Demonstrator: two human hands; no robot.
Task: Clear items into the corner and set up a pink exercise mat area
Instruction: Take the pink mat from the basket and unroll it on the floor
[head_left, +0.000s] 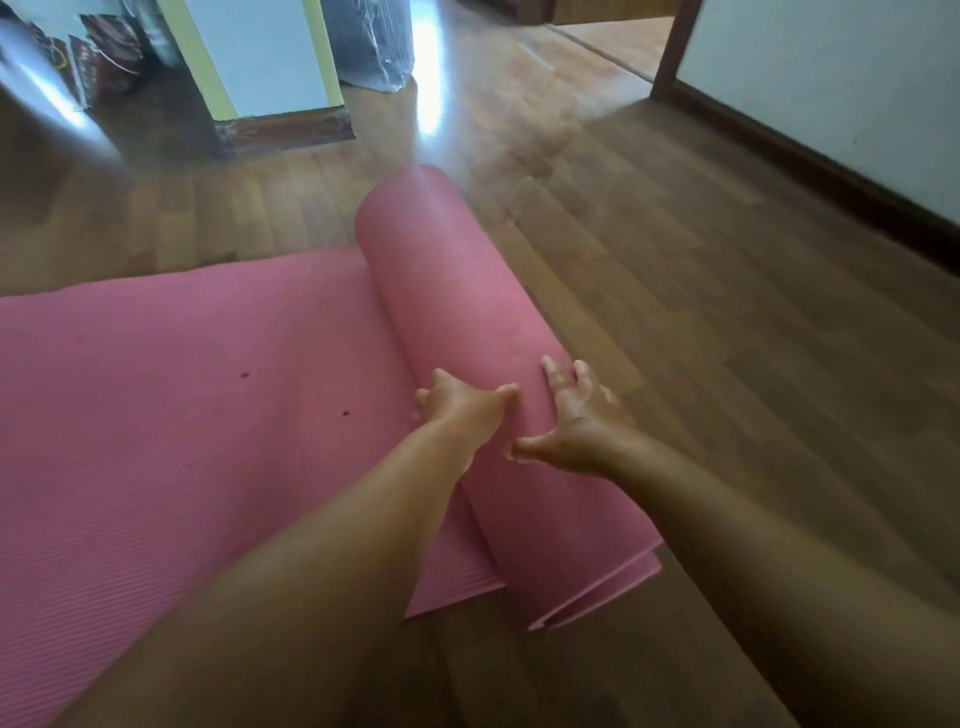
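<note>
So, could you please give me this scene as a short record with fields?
mat: pink, partly unrolled, flat on the wooden floor
roll: the mat's wound part, at the flat part's right edge
left hand: rests on the roll, near end
right hand: fingers spread on the roll, beside the left hand
bags: far left, on the floor

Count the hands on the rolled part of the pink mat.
2: the left hand on the roll, left side; the right hand beside it, fingers spread on top.
</note>
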